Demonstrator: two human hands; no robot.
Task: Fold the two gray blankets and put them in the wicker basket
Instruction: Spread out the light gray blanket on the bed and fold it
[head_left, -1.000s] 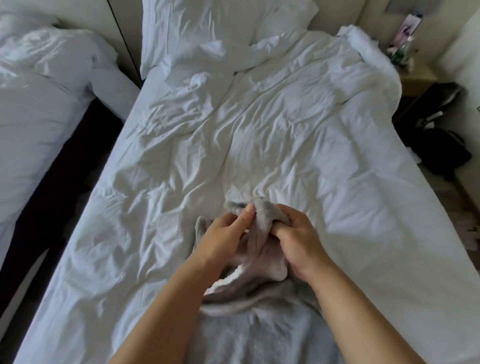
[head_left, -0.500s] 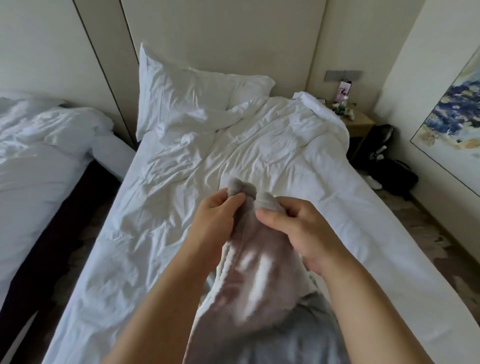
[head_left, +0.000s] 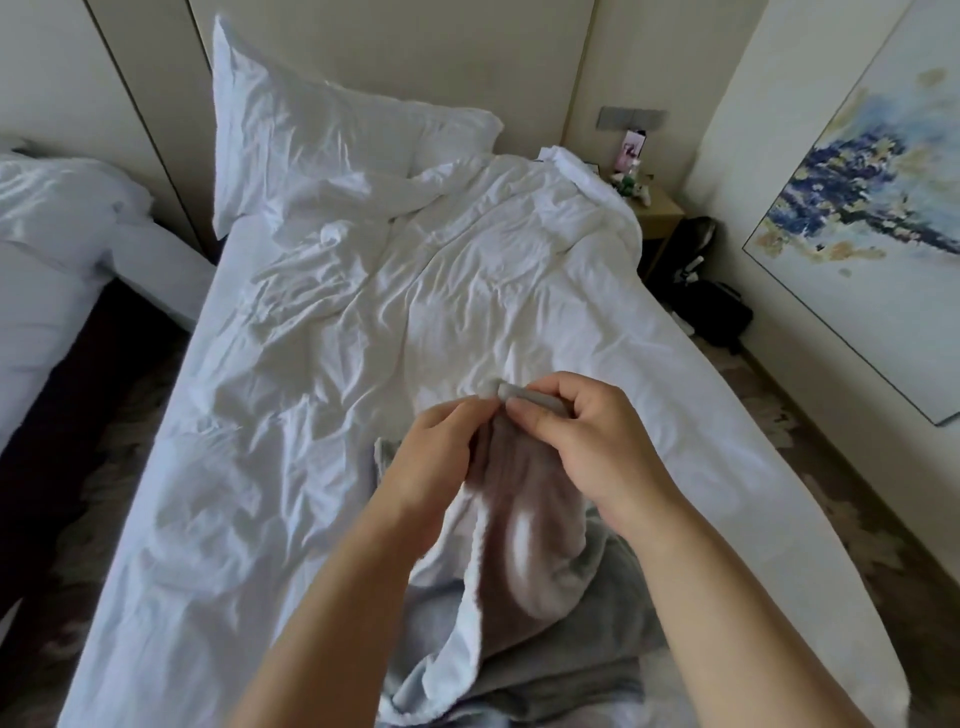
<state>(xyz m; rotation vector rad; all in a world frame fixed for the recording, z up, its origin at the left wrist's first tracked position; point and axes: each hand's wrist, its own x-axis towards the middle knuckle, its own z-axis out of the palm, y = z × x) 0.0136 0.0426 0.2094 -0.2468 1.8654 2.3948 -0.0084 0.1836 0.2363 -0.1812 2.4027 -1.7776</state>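
Soft gray blanket (head_left: 524, 566), bunched, draping below both hands. Left hand (head_left: 434, 467) and right hand (head_left: 592, 447) pinching its top edge together, above rumpled white bed (head_left: 322, 364).

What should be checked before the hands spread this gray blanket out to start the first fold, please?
1. Left hand grips the gray blanket edge: ok.
2. Right hand grips the same edge: ok.
3. Hands set apart at the corners: not ok, they are pinched close together.
4. Blanket hanging flat: not ok, bunched and draped.
5. Bed has open room for folding: ok, though the white duvet is rumpled.
6. Wicker basket within reach: cannot tell, not in view.
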